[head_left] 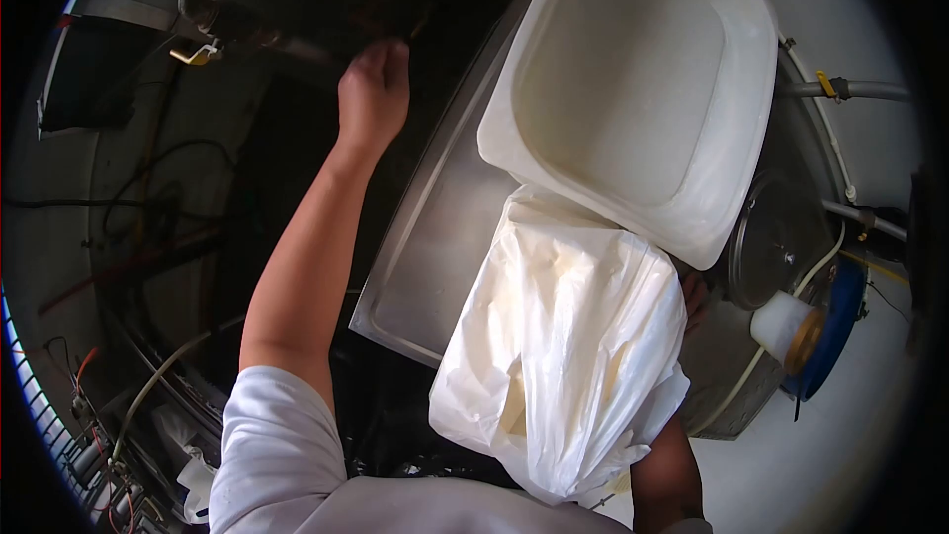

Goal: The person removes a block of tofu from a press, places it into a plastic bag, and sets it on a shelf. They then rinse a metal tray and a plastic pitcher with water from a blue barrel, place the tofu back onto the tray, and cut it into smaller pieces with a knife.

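Note:
A bulky white plastic bag is held close to my body, its loose folds hanging down the front. My right arm passes behind it, and the fingers of my right hand show at its far right side, wrapped round the bag. The contents are hidden; a pale yellowish patch shows through. Just beyond the bag, a large white plastic tub sits tilted in view over the metal counter. My left hand reaches out over the dark area at left, fingers curled closed; whatever it may hold is hidden.
A round metal lid, a white container with a tan lid and a blue round object stand at right. Pipes with a yellow valve handle run at upper left. Hoses and wires crowd the lower left.

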Action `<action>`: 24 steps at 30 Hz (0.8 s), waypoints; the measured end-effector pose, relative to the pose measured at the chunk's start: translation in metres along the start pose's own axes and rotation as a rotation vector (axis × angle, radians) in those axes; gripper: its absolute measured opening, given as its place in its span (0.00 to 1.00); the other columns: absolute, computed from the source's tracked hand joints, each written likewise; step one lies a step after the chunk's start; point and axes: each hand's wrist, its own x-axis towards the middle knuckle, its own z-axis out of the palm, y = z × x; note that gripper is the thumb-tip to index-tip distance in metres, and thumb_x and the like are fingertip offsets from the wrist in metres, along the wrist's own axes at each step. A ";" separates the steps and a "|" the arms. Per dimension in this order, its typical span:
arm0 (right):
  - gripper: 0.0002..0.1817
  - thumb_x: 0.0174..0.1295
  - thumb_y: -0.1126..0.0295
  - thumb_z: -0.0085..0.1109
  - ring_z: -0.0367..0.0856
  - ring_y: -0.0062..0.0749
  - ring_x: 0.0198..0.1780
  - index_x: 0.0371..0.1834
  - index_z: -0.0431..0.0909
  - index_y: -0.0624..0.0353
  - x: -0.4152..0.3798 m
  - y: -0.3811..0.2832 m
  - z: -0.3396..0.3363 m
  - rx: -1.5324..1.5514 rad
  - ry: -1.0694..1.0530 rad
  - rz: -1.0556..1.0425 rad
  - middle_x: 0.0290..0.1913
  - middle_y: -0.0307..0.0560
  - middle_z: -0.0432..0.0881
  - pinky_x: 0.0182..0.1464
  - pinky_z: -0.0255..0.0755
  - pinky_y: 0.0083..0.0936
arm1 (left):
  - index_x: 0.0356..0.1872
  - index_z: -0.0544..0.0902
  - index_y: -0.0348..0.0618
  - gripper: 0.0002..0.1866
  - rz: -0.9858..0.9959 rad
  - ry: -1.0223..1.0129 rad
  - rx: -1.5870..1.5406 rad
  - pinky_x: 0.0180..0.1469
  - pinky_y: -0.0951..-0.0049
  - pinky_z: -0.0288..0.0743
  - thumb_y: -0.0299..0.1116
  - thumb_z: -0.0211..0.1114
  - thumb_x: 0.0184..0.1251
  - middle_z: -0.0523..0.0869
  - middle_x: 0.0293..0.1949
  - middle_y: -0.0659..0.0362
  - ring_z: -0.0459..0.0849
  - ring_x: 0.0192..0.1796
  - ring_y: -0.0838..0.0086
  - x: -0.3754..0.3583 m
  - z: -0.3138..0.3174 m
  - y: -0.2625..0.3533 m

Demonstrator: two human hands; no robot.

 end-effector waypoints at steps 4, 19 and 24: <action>0.34 0.79 0.43 0.39 0.69 0.46 0.77 0.87 0.60 0.33 0.001 -0.020 0.011 0.229 0.132 0.209 0.85 0.29 0.63 0.78 0.57 0.45 | 0.62 0.80 0.36 0.21 0.387 0.353 0.183 0.62 0.57 0.75 0.31 0.72 0.72 0.84 0.54 0.48 0.82 0.58 0.53 -0.035 -0.076 -0.008; 0.38 0.76 0.41 0.47 0.64 0.70 0.78 0.87 0.58 0.40 0.004 0.007 -0.043 0.740 -0.158 0.168 0.85 0.45 0.61 0.76 0.58 0.64 | 0.54 0.75 0.35 0.17 0.272 0.133 0.316 0.53 0.49 0.78 0.36 0.66 0.77 0.84 0.49 0.42 0.82 0.52 0.41 0.048 -0.161 -0.036; 0.40 0.75 0.41 0.48 0.62 0.75 0.78 0.87 0.58 0.41 0.008 0.014 -0.056 0.747 -0.168 0.167 0.85 0.47 0.60 0.75 0.57 0.67 | 0.81 0.61 0.35 0.37 0.088 0.195 0.097 0.62 0.61 0.79 0.49 0.61 0.83 0.85 0.61 0.42 0.87 0.57 0.54 -0.008 -0.160 0.001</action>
